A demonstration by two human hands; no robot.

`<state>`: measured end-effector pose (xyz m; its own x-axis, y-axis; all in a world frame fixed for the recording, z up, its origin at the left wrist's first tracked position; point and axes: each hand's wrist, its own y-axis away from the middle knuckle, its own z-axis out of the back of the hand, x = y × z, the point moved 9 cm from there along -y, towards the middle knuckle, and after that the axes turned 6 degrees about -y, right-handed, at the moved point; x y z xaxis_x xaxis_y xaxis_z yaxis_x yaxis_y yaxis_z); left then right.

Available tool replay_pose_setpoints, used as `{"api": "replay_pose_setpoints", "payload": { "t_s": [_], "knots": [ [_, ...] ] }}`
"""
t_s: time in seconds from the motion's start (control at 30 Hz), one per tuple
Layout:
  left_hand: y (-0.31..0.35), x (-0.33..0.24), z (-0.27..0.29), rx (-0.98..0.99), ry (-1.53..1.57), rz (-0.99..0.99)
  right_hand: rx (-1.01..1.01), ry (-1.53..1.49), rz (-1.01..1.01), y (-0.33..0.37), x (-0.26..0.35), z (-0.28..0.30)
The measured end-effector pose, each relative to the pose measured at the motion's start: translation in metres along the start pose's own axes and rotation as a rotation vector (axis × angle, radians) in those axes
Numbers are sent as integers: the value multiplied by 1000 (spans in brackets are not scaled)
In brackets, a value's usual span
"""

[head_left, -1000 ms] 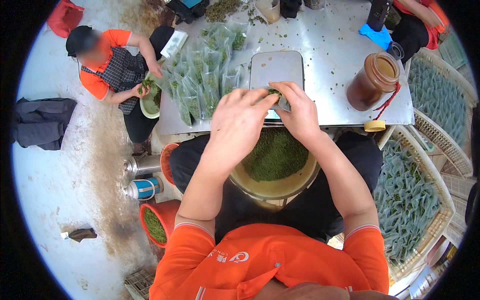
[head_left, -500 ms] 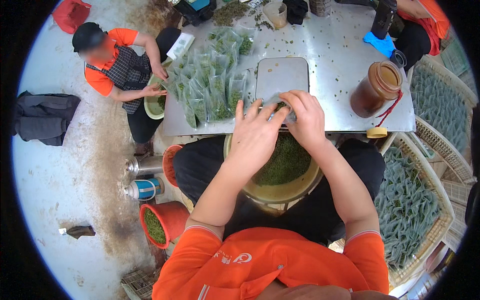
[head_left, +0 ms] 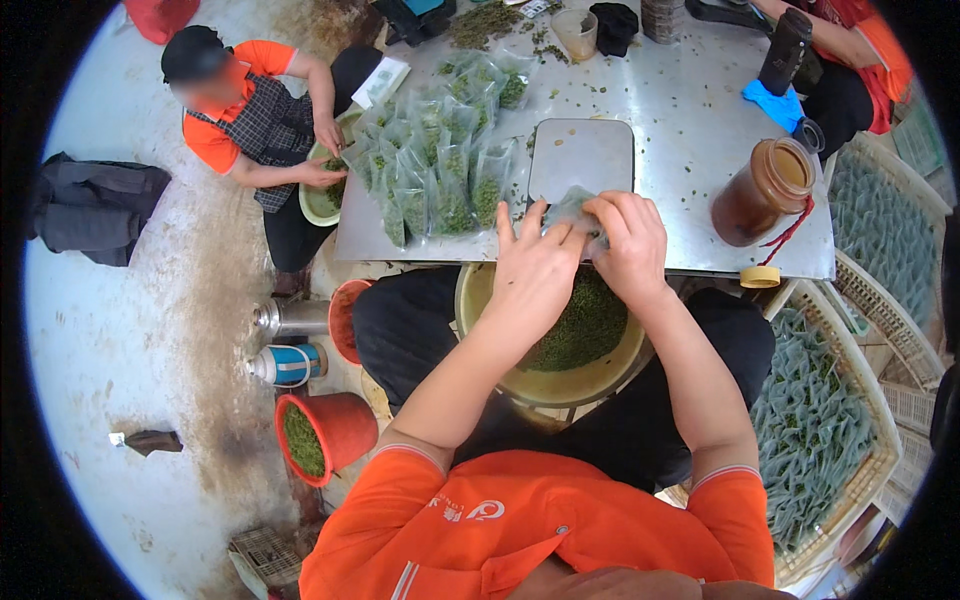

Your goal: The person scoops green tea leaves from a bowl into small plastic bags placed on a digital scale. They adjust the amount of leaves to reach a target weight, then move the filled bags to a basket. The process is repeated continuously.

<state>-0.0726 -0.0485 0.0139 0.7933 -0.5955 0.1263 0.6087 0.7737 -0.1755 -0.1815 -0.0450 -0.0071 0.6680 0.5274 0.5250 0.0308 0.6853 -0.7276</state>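
Observation:
A small clear plastic bag (head_left: 572, 206) is between my hands at the table's near edge, in front of a flat metal plate (head_left: 582, 160). My right hand (head_left: 632, 246) pinches one side of it, fingers bent. The index side of my left hand (head_left: 537, 268) grips its other side, with the outer fingers stretched out; the left thumb is hidden. Below my hands, a round yellowish basin (head_left: 520, 385) of loose green leaf bits stands between my knees. Several filled clear bags (head_left: 452, 205) of green pieces lie bunched left of the plate.
A brown jar (head_left: 742, 205) stands at the right, its yellow lid (head_left: 760, 277) at the table edge. Crates of filled bags (head_left: 815, 440) line the right side. A red bucket (head_left: 345, 435) and flask (head_left: 290, 365) stand left. A co-worker (head_left: 270, 130) works over a green basin.
The view has shifted slightly, so the scene sits a little differently. My hands stay at the bag, whose clear film now shows more above my fingers. The co-worker's hands have moved over their basin.

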Motion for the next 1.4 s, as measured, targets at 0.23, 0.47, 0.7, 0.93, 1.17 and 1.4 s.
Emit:
{"api": "replay_pose_setpoints", "payload": {
  "t_s": [0.23, 0.47, 0.7, 0.93, 1.17, 1.4],
  "knots": [
    [4, 44, 56, -280, 460, 103, 6, 46, 42, 1, -3, 9],
    [-22, 172, -57, -26, 92, 611, 25, 124, 78, -3, 7, 7],
    [-39, 143, 5, -142, 881, 579, 42, -61, 201, 15, 31, 10],
    [-75, 77, -14, -155, 481, -159, 91, -141, 61, 48, 65, 76],
    [8, 63, -7, -286, 805, 180, 5, 486, -263, 133, 35, 335],
    [44, -41, -77, 180, 874, 93, -57, 1295, -1251, 332, -53, 703]
  ]
}}
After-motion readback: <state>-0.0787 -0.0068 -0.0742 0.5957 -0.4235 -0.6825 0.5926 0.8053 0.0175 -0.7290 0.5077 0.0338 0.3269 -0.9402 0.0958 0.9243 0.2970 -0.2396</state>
